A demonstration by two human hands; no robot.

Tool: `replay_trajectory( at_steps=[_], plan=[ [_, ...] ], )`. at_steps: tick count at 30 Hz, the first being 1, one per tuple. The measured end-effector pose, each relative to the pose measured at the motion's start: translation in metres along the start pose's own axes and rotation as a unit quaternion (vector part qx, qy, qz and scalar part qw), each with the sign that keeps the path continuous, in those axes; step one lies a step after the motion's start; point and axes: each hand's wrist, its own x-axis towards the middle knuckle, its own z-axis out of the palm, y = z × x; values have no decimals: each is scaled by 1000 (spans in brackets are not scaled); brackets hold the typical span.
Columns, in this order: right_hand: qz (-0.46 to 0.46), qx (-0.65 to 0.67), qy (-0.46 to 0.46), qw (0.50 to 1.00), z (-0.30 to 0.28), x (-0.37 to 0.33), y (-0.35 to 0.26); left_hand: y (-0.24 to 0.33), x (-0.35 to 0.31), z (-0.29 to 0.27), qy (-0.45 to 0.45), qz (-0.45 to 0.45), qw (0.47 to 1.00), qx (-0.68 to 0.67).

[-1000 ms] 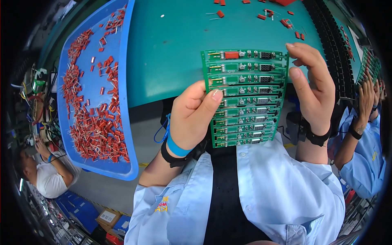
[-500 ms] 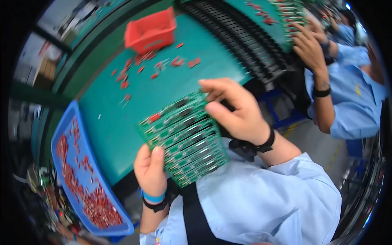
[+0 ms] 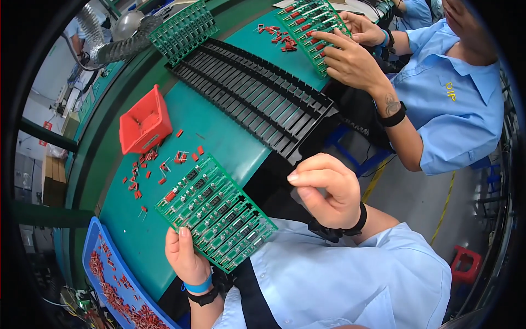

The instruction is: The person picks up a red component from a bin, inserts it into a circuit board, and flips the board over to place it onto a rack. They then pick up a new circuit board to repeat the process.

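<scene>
My left hand (image 3: 186,255) grips a green printed circuit board panel (image 3: 211,236) by its near left corner, thumb on top. The panel is tilted in front of my body and has repeated rows of black parts and small silver pins. One red box-shaped component (image 3: 170,196) stands in its far left row. To the right of the panel and apart from it, my right hand (image 3: 331,192) is raised with fingers curled and thumb close to the index finger. Whatever may be between those fingertips cannot be made out.
Loose red components (image 3: 148,159) with wire leads lie on the green table (image 3: 219,156) near a red bin (image 3: 148,123). At lower left, a blue tray (image 3: 104,285) holds many more. A black slotted rack (image 3: 246,93) supports another panel (image 3: 183,33). On the right, a co-worker's hands (image 3: 353,63) hold a panel.
My right hand has drawn away from the panel's edge, to the right and down. The panel and left hand sit lower left in view, and the whole view has shifted, showing more rack.
</scene>
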Motion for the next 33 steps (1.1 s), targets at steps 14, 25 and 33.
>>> replay_trajectory(
  at_steps=[14, 25, 33],
  plan=[
    [36, -36, 39, 998, -18, -4, 35, -1, 2, 13, 37, -6, 999, 24],
    [11, -128, 65, 990, -44, 19, 36, -1, 2, 11, 35, -10, 999, 23],
    [8, -174, 72, 982, -53, 34, 30, 1, 2, 11, 28, -17, 999, 19]
  ],
)
